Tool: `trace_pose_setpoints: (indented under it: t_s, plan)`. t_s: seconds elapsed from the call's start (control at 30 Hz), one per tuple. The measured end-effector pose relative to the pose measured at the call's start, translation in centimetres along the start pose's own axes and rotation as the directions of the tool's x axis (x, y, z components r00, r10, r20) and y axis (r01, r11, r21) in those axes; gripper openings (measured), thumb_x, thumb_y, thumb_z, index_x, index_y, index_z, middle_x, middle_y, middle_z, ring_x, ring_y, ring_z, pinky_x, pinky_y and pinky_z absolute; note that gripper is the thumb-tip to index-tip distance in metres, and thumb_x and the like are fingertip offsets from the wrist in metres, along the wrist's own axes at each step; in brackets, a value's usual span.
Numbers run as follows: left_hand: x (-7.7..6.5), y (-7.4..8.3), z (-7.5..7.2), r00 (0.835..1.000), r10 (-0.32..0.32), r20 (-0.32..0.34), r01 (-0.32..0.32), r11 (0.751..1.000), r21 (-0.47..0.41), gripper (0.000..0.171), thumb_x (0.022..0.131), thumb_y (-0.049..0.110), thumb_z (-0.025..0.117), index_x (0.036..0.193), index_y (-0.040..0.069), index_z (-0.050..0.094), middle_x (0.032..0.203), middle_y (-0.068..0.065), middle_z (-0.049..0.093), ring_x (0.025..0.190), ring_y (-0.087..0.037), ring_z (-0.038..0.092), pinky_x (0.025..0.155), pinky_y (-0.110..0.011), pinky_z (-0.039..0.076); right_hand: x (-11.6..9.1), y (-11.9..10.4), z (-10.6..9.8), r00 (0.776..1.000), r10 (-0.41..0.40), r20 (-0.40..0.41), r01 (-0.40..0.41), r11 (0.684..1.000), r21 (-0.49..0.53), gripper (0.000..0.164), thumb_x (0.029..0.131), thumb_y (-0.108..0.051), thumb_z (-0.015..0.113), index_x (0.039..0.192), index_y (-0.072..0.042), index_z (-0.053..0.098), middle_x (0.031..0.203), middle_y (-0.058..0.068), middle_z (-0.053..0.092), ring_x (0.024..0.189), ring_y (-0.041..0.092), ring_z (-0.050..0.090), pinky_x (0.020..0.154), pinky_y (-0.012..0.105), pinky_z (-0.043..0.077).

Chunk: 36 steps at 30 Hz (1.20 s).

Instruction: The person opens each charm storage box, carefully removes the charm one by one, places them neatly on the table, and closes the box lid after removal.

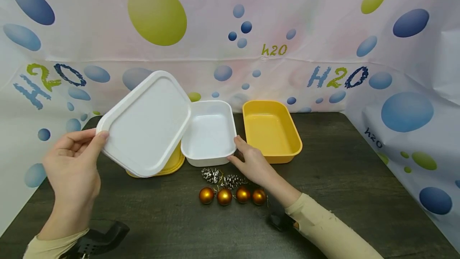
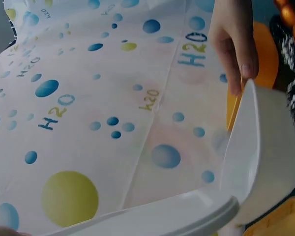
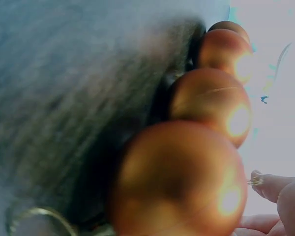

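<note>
In the head view my left hand [image 1: 73,167] pinches a white lid [image 1: 147,123] by its left corner, thumb on top. The lid is raised and tilted, overlapping a yellow lid [image 1: 174,163] that lies on the table. My right hand [image 1: 251,161] rests at the front right corner of a white container [image 1: 210,135], thumb at its front wall and fingers at the rim. In the left wrist view the edge of the white lid [image 2: 177,216] comes close to the white container [image 2: 275,157], with the right hand [image 2: 236,44] at its far corner.
To the right of the white container stands a yellow container [image 1: 273,131]. Several golden Christmas balls [image 1: 224,197] line up in front, with snowy pine cones [image 1: 231,181] just behind them. A patterned backdrop [image 1: 230,43] rises behind the dark table [image 1: 359,195].
</note>
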<state>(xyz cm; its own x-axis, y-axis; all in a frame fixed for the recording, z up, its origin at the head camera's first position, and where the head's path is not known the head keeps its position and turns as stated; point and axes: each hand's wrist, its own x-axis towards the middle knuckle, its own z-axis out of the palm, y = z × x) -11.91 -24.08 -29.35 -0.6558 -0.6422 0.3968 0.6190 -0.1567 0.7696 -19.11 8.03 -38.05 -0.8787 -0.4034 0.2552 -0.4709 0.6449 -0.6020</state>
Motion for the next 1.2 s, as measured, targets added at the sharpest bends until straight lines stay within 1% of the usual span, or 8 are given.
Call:
trace_pose_setpoints:
  t_s: [0.27, 0.43, 0.53, 0.67, 0.8, 0.9, 1.0, 1.2]
  plan:
    - [-1.9, -1.9, 1.3, 0.993, -0.114, 0.021, 0.115, 0.992, -0.048, 0.022, 0.075, -0.012, 0.073, 0.093, -0.019, 0.062, 0.088, -0.022, 0.06, 0.082, -0.025, 0.067, 0.073, -0.028, 0.054, -0.4, -1.4, -0.3, 0.993, -0.087, 0.074, 0.09, 0.995, -0.039, 0.063, 0.094, -0.025, 0.063, 0.143, 0.004, 0.037, 0.147, 0.02, 0.034, 0.133, 0.028, 0.039, 0.105, 0.041, 0.036]
    - [-2.9, -3.3, 2.1, 0.981, -0.192, 0.019, 0.193, 0.976, -0.104, 0.021, 0.077, -0.011, 0.072, 0.093, -0.018, 0.061, 0.086, -0.02, 0.058, 0.079, -0.023, 0.065, 0.073, -0.028, 0.055, -0.7, -2.2, -0.3, 0.972, -0.175, 0.158, 0.158, 0.981, 0.114, 0.064, 0.094, -0.024, 0.063, 0.146, 0.0, 0.034, 0.149, 0.017, 0.032, 0.122, 0.025, 0.052, 0.097, 0.032, 0.044]
    - [-3.5, -4.0, 2.6, 0.975, -0.22, 0.021, 0.22, 0.963, -0.153, 0.014, 0.08, -0.014, 0.068, 0.091, -0.016, 0.061, 0.082, -0.019, 0.058, 0.075, -0.022, 0.064, 0.071, -0.027, 0.056, -0.7, -2.4, -0.2, 0.962, -0.19, 0.194, 0.145, 0.963, 0.226, 0.064, 0.094, -0.024, 0.062, 0.147, -0.003, 0.033, 0.148, 0.015, 0.035, 0.117, 0.024, 0.056, 0.091, 0.027, 0.048]
    - [-4.0, -4.8, 3.0, 0.965, -0.263, 0.018, 0.261, 0.944, -0.2, 0.007, 0.083, -0.016, 0.063, 0.089, -0.014, 0.06, 0.081, -0.018, 0.058, 0.073, -0.022, 0.063, 0.069, -0.026, 0.056, -0.5, -2.4, -0.1, 0.967, -0.149, 0.207, 0.053, 0.912, 0.407, 0.061, 0.095, -0.024, 0.06, 0.148, -0.008, 0.033, 0.146, 0.009, 0.038, 0.122, 0.019, 0.052, 0.089, 0.024, 0.048]
    - [-4.4, -5.6, 3.2, 0.948, -0.316, 0.014, 0.312, 0.927, -0.207, 0.009, 0.083, -0.012, 0.065, 0.09, -0.011, 0.059, 0.085, -0.019, 0.057, 0.075, -0.022, 0.062, 0.068, -0.026, 0.056, -0.2, -2.3, -0.2, 0.982, -0.047, 0.183, -0.078, 0.782, 0.619, 0.058, 0.094, -0.018, 0.063, 0.145, -0.005, 0.038, 0.144, 0.008, 0.043, 0.123, 0.018, 0.051, 0.092, 0.027, 0.047]
    - [-4.7, -6.1, 3.2, 0.931, -0.364, 0.029, 0.362, 0.913, -0.185, 0.013, 0.083, -0.009, 0.067, 0.093, -0.009, 0.058, 0.085, -0.017, 0.056, 0.075, -0.02, 0.061, 0.067, -0.025, 0.056, 0.0, -2.3, -0.2, 0.985, 0.076, 0.153, -0.163, 0.691, 0.704, 0.056, 0.092, -0.016, 0.066, 0.142, -0.004, 0.044, 0.138, 0.008, 0.051, 0.118, 0.019, 0.055, 0.092, 0.029, 0.048]
    - [-5.1, -6.5, 3.1, 0.91, -0.41, 0.066, 0.415, 0.899, -0.141, 0.018, 0.084, -0.01, 0.065, 0.1, -0.007, 0.057, 0.086, -0.014, 0.056, 0.076, -0.019, 0.06, 0.067, -0.024, 0.055, 0.1, -2.2, -0.1, 0.98, 0.162, 0.113, -0.194, 0.678, 0.709, 0.056, 0.09, -0.015, 0.069, 0.14, -0.004, 0.047, 0.133, 0.009, 0.055, 0.115, 0.02, 0.058, 0.092, 0.03, 0.048]
    - [-5.7, -7.4, 3.1, 0.861, -0.474, 0.184, 0.476, 0.879, 0.035, 0.039, 0.088, -0.004, 0.063, 0.126, -0.006, 0.053, 0.098, -0.011, 0.058, 0.087, -0.017, 0.062, 0.076, -0.023, 0.054, 0.1, -1.5, 0.0, 0.969, 0.243, 0.039, -0.207, 0.717, 0.666, 0.064, 0.083, -0.013, 0.075, 0.14, -0.003, 0.047, 0.127, 0.017, 0.058, 0.114, 0.025, 0.058, 0.088, 0.029, 0.05]
